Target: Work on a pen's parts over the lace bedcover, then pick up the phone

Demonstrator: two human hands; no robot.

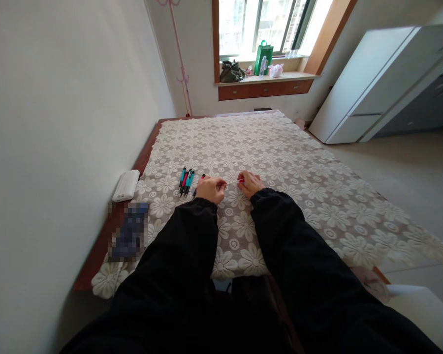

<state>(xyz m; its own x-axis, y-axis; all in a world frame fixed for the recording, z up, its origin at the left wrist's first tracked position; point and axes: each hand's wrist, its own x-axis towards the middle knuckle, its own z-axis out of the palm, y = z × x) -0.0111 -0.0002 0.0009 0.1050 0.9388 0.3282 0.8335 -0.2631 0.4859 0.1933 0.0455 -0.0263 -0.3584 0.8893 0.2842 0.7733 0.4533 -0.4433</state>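
The table [92,263] shows dark red wood along its left edge; a flowered cloth [233,243] covers most of it. On the cloth, teal and red pens [189,182] lie close together, with another pen [203,175], partly hidden, just right. At the left edge lie a white box [126,186] and, nearer, a dark, blurred thing [130,232]

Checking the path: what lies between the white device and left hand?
Head view: a cluster of teal and red pens, plus another pen partly hidden by the left hand.
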